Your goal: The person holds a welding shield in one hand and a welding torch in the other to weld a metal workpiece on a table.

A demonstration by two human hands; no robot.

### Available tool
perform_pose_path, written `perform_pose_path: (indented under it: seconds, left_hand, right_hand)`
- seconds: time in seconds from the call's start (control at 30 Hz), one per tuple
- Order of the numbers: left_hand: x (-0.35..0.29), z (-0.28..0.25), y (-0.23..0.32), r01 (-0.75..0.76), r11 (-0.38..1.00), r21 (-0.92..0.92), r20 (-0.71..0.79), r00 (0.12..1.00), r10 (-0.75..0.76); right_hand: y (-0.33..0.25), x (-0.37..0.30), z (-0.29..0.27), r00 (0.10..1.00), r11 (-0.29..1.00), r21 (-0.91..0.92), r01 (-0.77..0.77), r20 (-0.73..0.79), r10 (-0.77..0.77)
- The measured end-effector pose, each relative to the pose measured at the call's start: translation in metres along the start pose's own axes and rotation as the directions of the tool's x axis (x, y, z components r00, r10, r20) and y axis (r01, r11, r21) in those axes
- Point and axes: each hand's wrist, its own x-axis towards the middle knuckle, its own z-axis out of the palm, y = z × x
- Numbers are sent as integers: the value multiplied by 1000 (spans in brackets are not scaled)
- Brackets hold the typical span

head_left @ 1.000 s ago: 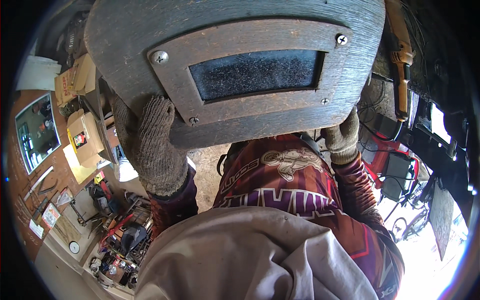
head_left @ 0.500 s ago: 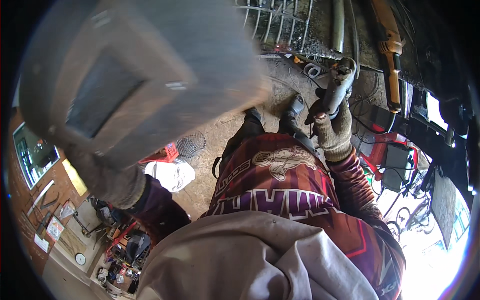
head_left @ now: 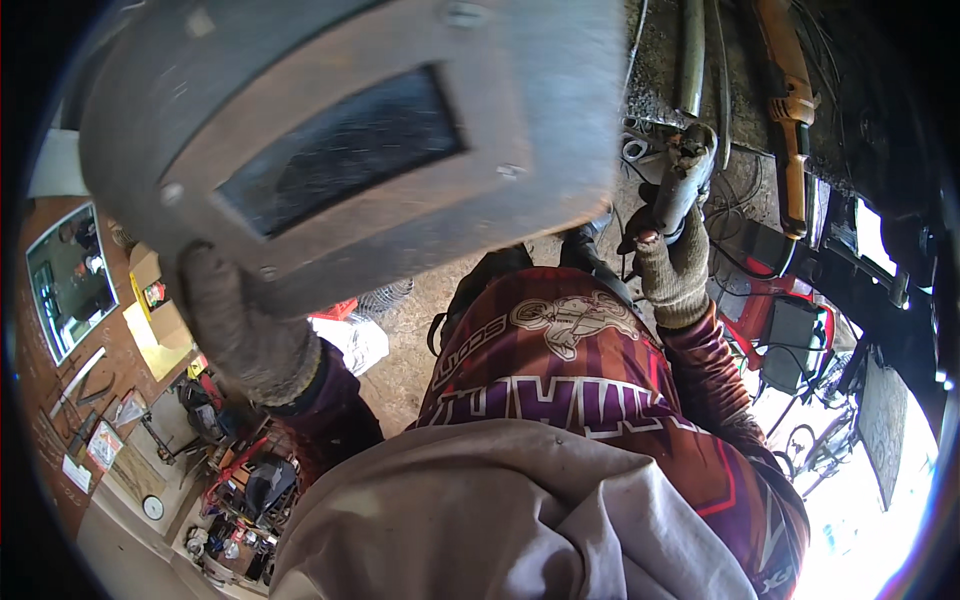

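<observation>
A large grey welding shield [head_left: 480, 200] fills the upper left, held tilted, with a dark rectangular window [head_left: 345, 150] in its brown frame. My gloved left hand [head_left: 245, 330] grips it at its lower left edge; most of the fingers are hidden behind the shield. To the right, my gloved right hand [head_left: 675, 260] is closed around a worn grey cylindrical tool that looks like a welding electrode holder [head_left: 685, 185]. Its rough, pitted end points up toward the dark workbench [head_left: 745, 125].
On the bench lie a metal tube [head_left: 692, 60] and an orange power tool [head_left: 790, 110] with a cord. A red machine [head_left: 745, 335] and cables stand at the right. A white bag [head_left: 360, 345] sits on the floor. Tools lie on a brown board [head_left: 70, 400] at the left.
The welding shield has swung right and turned, carried by my left hand, and now covers the metal grid on the bench. My right hand has shifted only slightly with its tool.
</observation>
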Motion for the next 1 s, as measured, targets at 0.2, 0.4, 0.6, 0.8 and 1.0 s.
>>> perform_pose_path:
  seconds: [0.2, 0.4, 0.6, 0.8, 1.0]
  left_hand:
    - [-14, 34, -5, 71, 991, 112, -69, 996, -63]
    - [-19, 32, -12, 88, 992, 88, -48, 995, -84]
    - [-17, 32, -17, 67, 994, 83, -26, 998, -65]
    - [-16, 33, -16, 1, 976, 218, 7, 1000, -3]
    - [-11, 3, -35, -500, 709, 498, 326, 865, 381]
  right_hand:
    - [-1, -1, -2, 997, 998, -18, 54, -48, -55]
    - [-5, 1, 1, 999, 1000, -16, 22, -23, -22]
    - [1, 0, -6, 998, 997, -27, 68, 11, -68]
    - [-1, 0, 0, 1000, 1000, -12, 14, -26, -15]
    - [-6, 2, 2, 998, 998, -2, 61, -31, -61]
